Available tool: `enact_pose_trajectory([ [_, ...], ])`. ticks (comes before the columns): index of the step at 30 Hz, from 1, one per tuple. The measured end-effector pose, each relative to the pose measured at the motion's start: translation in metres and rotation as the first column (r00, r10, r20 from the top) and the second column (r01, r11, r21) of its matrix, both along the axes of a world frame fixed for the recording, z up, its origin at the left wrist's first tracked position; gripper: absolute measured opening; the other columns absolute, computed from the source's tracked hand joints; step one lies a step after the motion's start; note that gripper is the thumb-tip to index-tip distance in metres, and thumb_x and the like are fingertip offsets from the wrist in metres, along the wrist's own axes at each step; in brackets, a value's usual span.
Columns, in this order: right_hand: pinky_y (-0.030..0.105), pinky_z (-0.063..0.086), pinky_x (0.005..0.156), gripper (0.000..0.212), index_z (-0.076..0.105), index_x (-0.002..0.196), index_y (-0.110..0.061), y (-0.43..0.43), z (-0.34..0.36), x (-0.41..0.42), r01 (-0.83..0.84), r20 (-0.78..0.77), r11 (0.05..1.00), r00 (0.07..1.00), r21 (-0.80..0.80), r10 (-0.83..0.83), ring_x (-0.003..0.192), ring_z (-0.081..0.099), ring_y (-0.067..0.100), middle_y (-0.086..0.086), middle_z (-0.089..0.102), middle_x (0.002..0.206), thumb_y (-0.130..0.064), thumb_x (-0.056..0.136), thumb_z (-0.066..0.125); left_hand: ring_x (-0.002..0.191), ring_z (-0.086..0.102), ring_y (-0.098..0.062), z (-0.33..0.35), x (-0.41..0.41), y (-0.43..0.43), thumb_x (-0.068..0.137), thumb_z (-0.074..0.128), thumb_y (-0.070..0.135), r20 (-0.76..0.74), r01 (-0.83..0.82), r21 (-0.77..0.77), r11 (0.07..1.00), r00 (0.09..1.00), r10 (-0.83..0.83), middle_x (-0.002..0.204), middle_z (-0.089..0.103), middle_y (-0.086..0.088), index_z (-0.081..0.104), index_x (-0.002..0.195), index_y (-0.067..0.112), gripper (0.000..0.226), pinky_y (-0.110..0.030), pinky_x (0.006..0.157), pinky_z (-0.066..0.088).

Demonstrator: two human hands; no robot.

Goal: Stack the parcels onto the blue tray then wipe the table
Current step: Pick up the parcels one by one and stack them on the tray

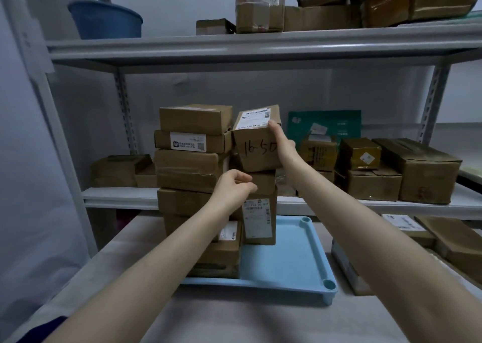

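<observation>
Atop the second stack on the blue tray (292, 261), the right hand (283, 144) clamps fingers on the tilted marked parcel (257, 144) to seat it, while the left hand (232, 186), fingers curled together, steadies the box beneath (263, 183).

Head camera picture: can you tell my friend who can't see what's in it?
A right hand sets a tilted parcel marked 16-50 atop tall parcel stacks on a blue tray. The left hand steadies the stack below.
</observation>
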State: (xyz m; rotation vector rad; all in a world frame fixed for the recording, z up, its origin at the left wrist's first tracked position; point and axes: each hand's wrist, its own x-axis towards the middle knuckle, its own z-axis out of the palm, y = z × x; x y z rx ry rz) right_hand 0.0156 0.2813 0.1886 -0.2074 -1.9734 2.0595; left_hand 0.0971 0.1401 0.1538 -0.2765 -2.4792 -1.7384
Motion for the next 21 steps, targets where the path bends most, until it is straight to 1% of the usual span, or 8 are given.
enact_pose_trajectory([
  [2,0.045,0.036,0.099,0.102,0.018,0.151,-0.015,-0.003,-0.002,-0.006,0.001,0.024,1.0,1.0,0.022,-0.001,0.131,0.042,0.031,0.012,0.043,0.144,-0.079,0.077,0.047,0.111,0.055,-0.018,-0.003,-0.005,0.001,0.091,0.061,0.016,0.015,0.013,-0.012,1.0,1.0,-0.013,0.118,0.058,-0.004,0.057,0.12,0.014,0.03,-0.029,0.081,0.044],
  [4,0.046,0.03,0.109,0.102,0.015,0.153,-0.014,-0.001,-0.005,-0.009,0.005,0.029,0.999,1.0,0.054,-0.007,0.137,0.035,0.032,0.012,0.035,0.151,-0.079,0.079,0.042,0.112,0.055,-0.019,-0.006,-0.009,0.003,0.09,0.062,0.017,0.03,0.018,-0.016,1.0,0.999,-0.018,0.118,0.058,-0.004,0.057,0.119,0.015,0.03,-0.031,0.082,0.045],
  [6,0.049,0.023,0.114,0.103,0.014,0.155,-0.018,0.0,-0.007,-0.007,-0.004,0.024,0.996,1.0,0.087,0.002,0.142,0.028,0.031,0.01,0.026,0.157,-0.083,0.078,0.037,0.112,0.055,-0.019,-0.009,-0.013,0.005,0.089,0.063,0.018,0.032,0.013,-0.015,1.0,0.999,-0.012,0.119,0.057,-0.003,0.056,0.119,0.016,0.031,-0.032,0.084,0.046],
  [8,0.052,0.018,0.116,0.116,0.016,0.155,-0.025,0.001,-0.011,-0.004,-0.051,0.017,0.989,0.999,0.135,0.049,0.145,0.023,0.029,0.006,0.021,0.16,-0.095,0.064,0.032,0.109,0.056,-0.019,-0.01,-0.016,0.008,0.088,0.064,0.019,0.034,0.005,-0.012,1.0,0.999,-0.004,0.121,0.055,-0.003,0.053,0.122,0.018,0.035,-0.034,0.087,0.048],
  [10,0.051,0.024,0.116,0.129,0.027,0.152,-0.025,0.005,-0.018,-0.005,-0.084,0.036,0.978,0.996,0.192,0.078,0.142,0.031,0.028,0.005,0.031,0.157,-0.102,0.049,0.03,0.107,0.056,-0.018,-0.01,-0.018,0.01,0.088,0.064,0.02,0.037,-0.002,-0.005,1.0,0.999,0.002,0.122,0.055,-0.003,0.051,0.125,0.019,0.04,-0.036,0.09,0.05],
  [14,0.044,0.038,0.107,0.104,0.045,0.143,-0.016,0.012,-0.028,-0.007,-0.093,0.042,0.944,0.996,0.316,0.084,0.128,0.049,0.027,0.007,0.053,0.141,-0.09,0.071,0.03,0.11,0.055,-0.019,-0.009,-0.02,0.012,0.087,0.064,0.018,0.028,-0.011,-0.001,1.0,1.0,0.011,0.123,0.054,-0.004,0.046,0.13,0.018,0.046,-0.039,0.095,0.049],
  [18,0.044,0.039,0.107,0.08,0.04,0.145,-0.011,0.012,-0.032,-0.01,-0.064,0.022,0.932,0.998,0.356,0.06,0.13,0.047,0.029,0.009,0.049,0.143,-0.07,0.092,0.029,0.11,0.052,-0.016,-0.008,-0.016,0.011,0.088,0.063,0.016,-0.008,-0.016,-0.009,1.0,1.0,0.015,0.125,0.053,-0.003,0.047,0.131,0.017,0.045,-0.03,0.085,0.046],
  [21,0.047,0.038,0.108,0.073,0.035,0.146,-0.01,0.012,-0.038,-0.012,-0.034,0.012,0.912,0.999,0.409,0.032,0.133,0.044,0.03,0.011,0.044,0.147,-0.063,0.096,0.027,0.103,0.053,-0.011,-0.004,-0.007,0.009,0.089,0.062,0.014,-0.152,-0.018,-0.078,0.997,0.988,0.006,0.118,0.056,0.0,0.052,0.125,0.018,0.038,-0.025,0.081,0.045],
])
